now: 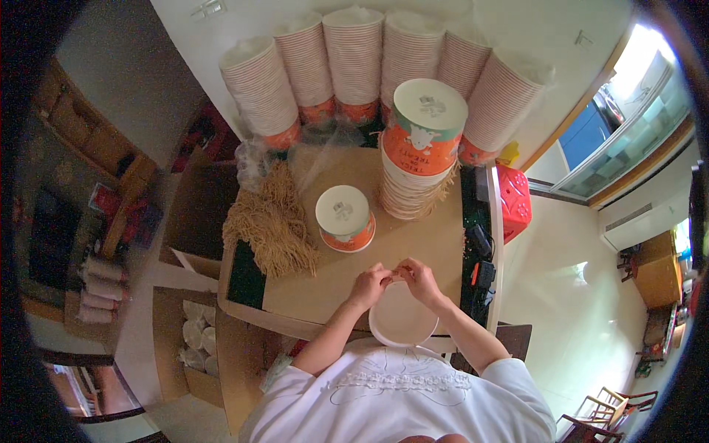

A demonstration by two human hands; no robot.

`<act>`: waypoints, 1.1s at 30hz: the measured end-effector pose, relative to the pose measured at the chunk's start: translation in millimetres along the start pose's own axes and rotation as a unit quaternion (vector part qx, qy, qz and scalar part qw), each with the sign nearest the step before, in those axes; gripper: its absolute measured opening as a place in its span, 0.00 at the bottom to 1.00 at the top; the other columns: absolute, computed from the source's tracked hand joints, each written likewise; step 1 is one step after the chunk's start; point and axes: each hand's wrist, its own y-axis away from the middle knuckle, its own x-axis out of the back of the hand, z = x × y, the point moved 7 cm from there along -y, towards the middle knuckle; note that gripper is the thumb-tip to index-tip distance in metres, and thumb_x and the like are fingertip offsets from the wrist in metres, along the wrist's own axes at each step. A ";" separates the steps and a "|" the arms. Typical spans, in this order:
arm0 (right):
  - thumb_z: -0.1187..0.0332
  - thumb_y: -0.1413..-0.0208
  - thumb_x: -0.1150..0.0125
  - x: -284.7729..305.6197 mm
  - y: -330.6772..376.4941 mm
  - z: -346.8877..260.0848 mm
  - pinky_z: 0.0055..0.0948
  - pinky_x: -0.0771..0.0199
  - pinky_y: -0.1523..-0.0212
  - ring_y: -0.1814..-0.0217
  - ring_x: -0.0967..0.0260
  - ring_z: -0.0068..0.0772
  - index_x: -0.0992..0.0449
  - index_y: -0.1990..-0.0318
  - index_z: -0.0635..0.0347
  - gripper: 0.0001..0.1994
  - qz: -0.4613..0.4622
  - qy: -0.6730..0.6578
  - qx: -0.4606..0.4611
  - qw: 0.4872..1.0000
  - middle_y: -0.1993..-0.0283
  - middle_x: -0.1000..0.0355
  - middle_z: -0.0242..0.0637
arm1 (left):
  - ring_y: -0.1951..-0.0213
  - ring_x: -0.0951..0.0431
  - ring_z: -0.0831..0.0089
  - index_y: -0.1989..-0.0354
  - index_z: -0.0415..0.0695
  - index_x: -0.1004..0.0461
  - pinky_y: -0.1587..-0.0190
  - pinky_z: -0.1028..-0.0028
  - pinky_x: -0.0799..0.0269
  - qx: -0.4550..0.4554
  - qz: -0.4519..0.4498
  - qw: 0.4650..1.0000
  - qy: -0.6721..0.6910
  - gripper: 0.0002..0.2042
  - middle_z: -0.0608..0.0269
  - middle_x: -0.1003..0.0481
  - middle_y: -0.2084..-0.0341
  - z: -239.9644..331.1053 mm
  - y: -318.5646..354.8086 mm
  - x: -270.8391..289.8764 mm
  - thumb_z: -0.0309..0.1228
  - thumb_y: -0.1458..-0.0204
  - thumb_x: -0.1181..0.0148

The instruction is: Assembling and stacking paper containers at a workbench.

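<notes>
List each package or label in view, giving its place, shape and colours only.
Lidded bowl: mid-table, round, white lid, orange band.
Bowl stack: behind it, lidded, orange and green band.
Wrapped bowl columns: along the wall, white and orange.
Cardboard box: floor, left, brown, open.

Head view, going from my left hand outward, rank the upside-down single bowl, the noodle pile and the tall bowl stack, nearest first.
From the left hand:
1. Upside-down single bowl, just beyond it.
2. Noodle pile, further left.
3. Tall bowl stack, at the back right.
</notes>
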 end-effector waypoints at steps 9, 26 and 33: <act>0.75 0.54 0.44 3.9 3.7 -1.2 0.26 0.30 0.70 0.70 0.31 0.32 0.27 0.71 0.63 0.02 0.012 0.037 -0.012 0.999 0.71 0.31 0.40 | 0.76 0.28 0.75 0.71 0.39 0.28 0.72 0.76 0.32 0.118 -0.042 0.947 0.297 0.06 0.65 0.28 0.77 -15.1 9.2 -17.7 0.30 0.52 0.45; 0.75 0.56 0.42 -0.3 16.7 -13.4 0.30 0.27 0.67 0.68 0.31 0.37 0.27 0.72 0.63 0.03 0.068 0.071 0.028 0.995 0.71 0.32 0.41 | 0.76 0.27 0.80 0.67 0.42 0.26 0.75 0.82 0.33 0.371 -0.067 0.724 0.578 0.07 0.66 0.25 0.75 -46.2 26.4 -42.2 0.30 0.50 0.47; 0.73 0.58 0.42 -5.6 22.2 -30.2 0.35 0.39 0.60 0.62 0.34 0.38 0.25 0.71 0.58 0.04 0.083 0.176 0.081 0.978 0.69 0.30 0.36 | 0.74 0.26 0.78 0.68 0.41 0.26 0.71 0.80 0.30 0.377 -0.032 0.712 0.592 0.06 0.65 0.25 0.75 -61.1 31.2 -51.5 0.28 0.52 0.46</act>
